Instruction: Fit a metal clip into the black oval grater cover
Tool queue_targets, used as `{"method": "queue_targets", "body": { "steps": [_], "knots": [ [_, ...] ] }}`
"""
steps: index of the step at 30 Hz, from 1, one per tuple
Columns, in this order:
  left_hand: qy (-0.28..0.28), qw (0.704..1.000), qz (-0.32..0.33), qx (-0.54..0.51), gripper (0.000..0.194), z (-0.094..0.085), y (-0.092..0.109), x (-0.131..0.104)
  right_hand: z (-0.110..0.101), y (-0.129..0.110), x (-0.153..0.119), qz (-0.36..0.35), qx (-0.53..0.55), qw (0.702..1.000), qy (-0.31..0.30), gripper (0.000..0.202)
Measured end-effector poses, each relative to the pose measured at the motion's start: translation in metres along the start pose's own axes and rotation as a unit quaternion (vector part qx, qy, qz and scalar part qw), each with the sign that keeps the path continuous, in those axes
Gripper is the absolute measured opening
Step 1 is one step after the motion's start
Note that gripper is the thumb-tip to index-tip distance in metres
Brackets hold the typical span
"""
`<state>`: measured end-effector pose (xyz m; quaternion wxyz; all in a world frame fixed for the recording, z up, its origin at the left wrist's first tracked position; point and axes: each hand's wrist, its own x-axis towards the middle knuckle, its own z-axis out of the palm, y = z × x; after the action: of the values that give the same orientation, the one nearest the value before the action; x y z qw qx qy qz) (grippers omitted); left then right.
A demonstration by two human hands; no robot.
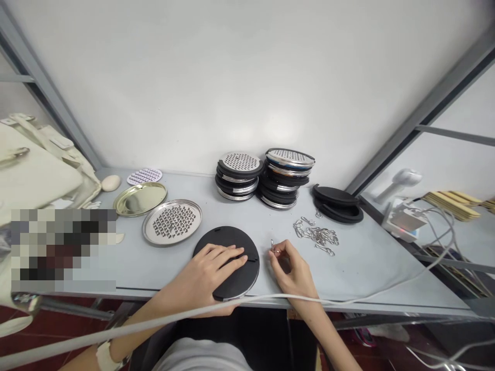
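My left hand (214, 268) lies with its fingers stretched out over a round black disc (235, 239) at the table's front edge. A narrow slot shows on the disc close to my fingertips, and a thin metal rim shows along its lower edge. Just right of the disc, my right hand (292, 268) is closed in a pinch on a small shiny metal clip (272, 246). The clip points upward, apart from the disc. Beyond that hand lies a loose pile of similar metal clips (319, 235). Left of the disc is a round metal grater plate (172, 221) with raised teeth.
Two stacks of round graters (240, 178) stand by the wall. Black round covers (337, 203) lie at the right. A gold-coloured lid (141, 198) and a perforated disc (145, 176) sit at the left, near a cream bag (34, 170). A white cable (181, 314) crosses in front.
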<state>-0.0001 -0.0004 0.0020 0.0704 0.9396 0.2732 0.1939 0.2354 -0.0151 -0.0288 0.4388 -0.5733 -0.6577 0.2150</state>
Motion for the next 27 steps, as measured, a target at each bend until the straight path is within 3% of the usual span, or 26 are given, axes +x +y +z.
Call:
{"method": "queue_targets", "body": {
  "steps": [7, 17, 22, 27],
  "knots": [
    [-0.014, 1.000, -0.005, -0.001, 0.058, 0.001, -0.001, -0.001, -0.001, -0.007, -0.003, 0.019, 0.050, 0.996, -0.076, 0.021],
    [-0.016, 1.000, -0.007, 0.008, 0.065, 0.000, 0.000, -0.001, 0.000, -0.003, 0.000, 0.046, 0.071, 0.992, -0.089, 0.033],
    [-0.012, 1.000, -0.007, 0.003, 0.062, 0.001, -0.001, -0.002, 0.003, 0.002, 0.000, 0.053, 0.085, 0.994, -0.043, 0.025],
    [-0.018, 1.000, -0.007, 0.001, 0.062, 0.001, -0.002, -0.002, 0.001, 0.005, 0.000, 0.048, 0.132, 0.988, -0.071, 0.019]
  ]
}}
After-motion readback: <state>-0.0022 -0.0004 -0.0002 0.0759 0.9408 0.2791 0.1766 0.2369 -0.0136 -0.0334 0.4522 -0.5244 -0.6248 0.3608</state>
